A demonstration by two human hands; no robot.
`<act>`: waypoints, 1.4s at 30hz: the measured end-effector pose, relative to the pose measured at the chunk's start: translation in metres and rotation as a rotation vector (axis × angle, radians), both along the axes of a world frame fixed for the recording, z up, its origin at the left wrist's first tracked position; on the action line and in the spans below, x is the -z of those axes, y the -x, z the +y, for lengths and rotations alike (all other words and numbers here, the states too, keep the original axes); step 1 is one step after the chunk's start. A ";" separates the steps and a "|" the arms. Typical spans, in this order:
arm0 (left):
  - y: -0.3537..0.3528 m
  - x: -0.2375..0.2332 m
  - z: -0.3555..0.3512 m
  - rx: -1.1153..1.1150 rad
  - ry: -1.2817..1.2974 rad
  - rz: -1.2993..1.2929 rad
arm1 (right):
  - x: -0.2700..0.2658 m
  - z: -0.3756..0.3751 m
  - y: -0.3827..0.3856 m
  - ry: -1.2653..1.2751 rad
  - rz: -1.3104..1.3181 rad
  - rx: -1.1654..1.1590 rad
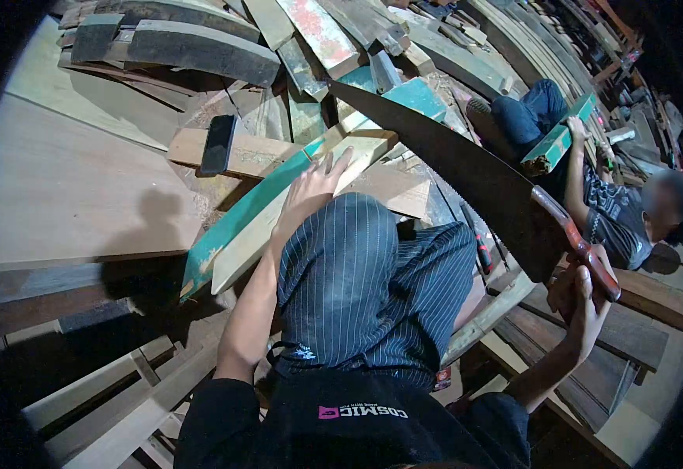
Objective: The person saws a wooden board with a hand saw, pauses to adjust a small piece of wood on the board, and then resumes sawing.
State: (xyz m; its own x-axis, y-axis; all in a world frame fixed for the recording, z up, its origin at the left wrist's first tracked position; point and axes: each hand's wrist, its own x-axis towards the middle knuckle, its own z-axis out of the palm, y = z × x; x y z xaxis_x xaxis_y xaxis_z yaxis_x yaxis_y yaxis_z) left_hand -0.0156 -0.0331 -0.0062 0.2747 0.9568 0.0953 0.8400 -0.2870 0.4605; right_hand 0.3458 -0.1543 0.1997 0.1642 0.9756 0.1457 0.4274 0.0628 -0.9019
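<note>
Right hand (584,301) clenched around handle of handsaw (451,156), blade running toward 10 o'clock from it, left hand (314,184) spread flat on teal-edged plank (255,227), blade tip at that hand's 12 o'clock

A wood workshop is indicated by planks (466,62) & offcuts (418,56) piled everywhere, w/ a handsaw (451,156) being held.

the word "cosmic" stands in white letters, upside down in this view, on the black garment (361,412) at the person's waist, beside a small pink logo (327,412). the pale print on the co-worker's dark shirt (616,213) cannot be read.
</note>
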 end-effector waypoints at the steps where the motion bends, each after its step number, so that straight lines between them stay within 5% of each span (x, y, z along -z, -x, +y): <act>1: 0.002 0.005 0.001 0.018 0.010 0.020 | 0.009 0.004 -0.020 -0.043 -0.064 -0.010; 3: 0.004 0.020 0.004 0.031 -0.074 0.027 | 0.036 -0.011 -0.045 -0.116 -0.063 0.144; 4: 0.004 0.024 0.004 0.035 -0.111 0.031 | 0.024 -0.010 -0.059 0.077 -0.056 -0.080; 9: 0.002 0.012 -0.004 0.022 -0.077 0.039 | 0.019 -0.014 -0.062 0.139 0.037 -0.076; 11: 0.002 0.007 -0.004 0.022 -0.036 0.027 | 0.024 -0.010 -0.052 -0.050 -0.085 0.069; 16: 0.001 0.003 -0.003 0.023 -0.021 0.034 | -0.011 -0.012 -0.014 0.092 0.271 0.028; 21: -0.002 -0.010 -0.007 -0.008 0.012 -0.015 | -0.043 0.016 -0.021 0.097 0.116 -0.164; 25: -0.002 -0.006 -0.009 -0.014 -0.072 -0.080 | -0.080 0.053 0.006 0.073 -0.032 -0.015; 30: -0.002 0.008 -0.005 -0.012 -0.115 -0.023 | -0.112 0.060 0.035 0.193 -0.198 -0.119; 34: -0.003 -0.012 -0.011 -0.028 -0.030 -0.070 | -0.086 0.026 0.021 0.362 -0.536 -0.334; 38: -0.005 -0.006 -0.009 -0.031 -0.022 0.008 | -0.039 -0.030 0.032 0.188 -0.828 -0.142; 42: 0.000 0.014 -0.003 0.011 -0.134 0.037 | 0.003 -0.051 0.022 0.147 -0.460 0.054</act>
